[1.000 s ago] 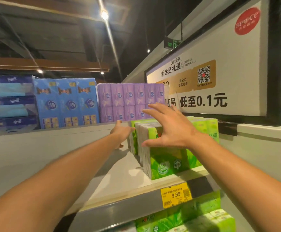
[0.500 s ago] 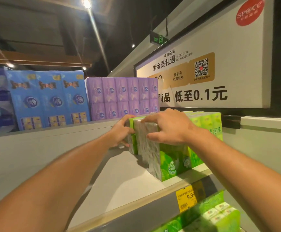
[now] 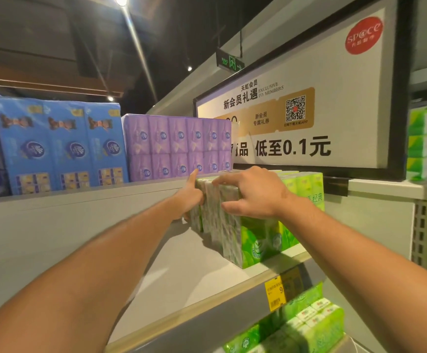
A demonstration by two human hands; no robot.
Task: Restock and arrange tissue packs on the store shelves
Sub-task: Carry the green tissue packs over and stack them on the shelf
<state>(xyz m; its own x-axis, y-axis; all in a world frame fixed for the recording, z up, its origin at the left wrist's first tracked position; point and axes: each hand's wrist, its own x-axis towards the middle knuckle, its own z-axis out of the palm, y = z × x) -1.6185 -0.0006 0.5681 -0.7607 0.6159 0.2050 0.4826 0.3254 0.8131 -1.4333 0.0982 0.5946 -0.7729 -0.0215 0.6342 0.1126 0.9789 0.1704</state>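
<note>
Several green tissue packs (image 3: 258, 240) stand in a row on the white shelf (image 3: 181, 271), at its right side. My right hand (image 3: 250, 193) lies over the top front corner of the nearest packs, fingers curled on them. My left hand (image 3: 190, 194) presses against the far left side of the same row, thumb up. The packs sit squeezed between both hands. More green packs (image 3: 306, 189) stand behind, partly hidden by my right hand.
Purple tissue packs (image 3: 176, 146) and blue packs (image 3: 59, 143) stand on the ledge behind. A framed sign (image 3: 296, 110) hangs at right above the shelf. A yellow price tag (image 3: 274, 293) hangs on the shelf edge; green packs (image 3: 309, 324) fill the shelf below.
My right hand came down from open in the air onto the green packs. My left hand closed in against the row's left side. The view shifted slightly left.
</note>
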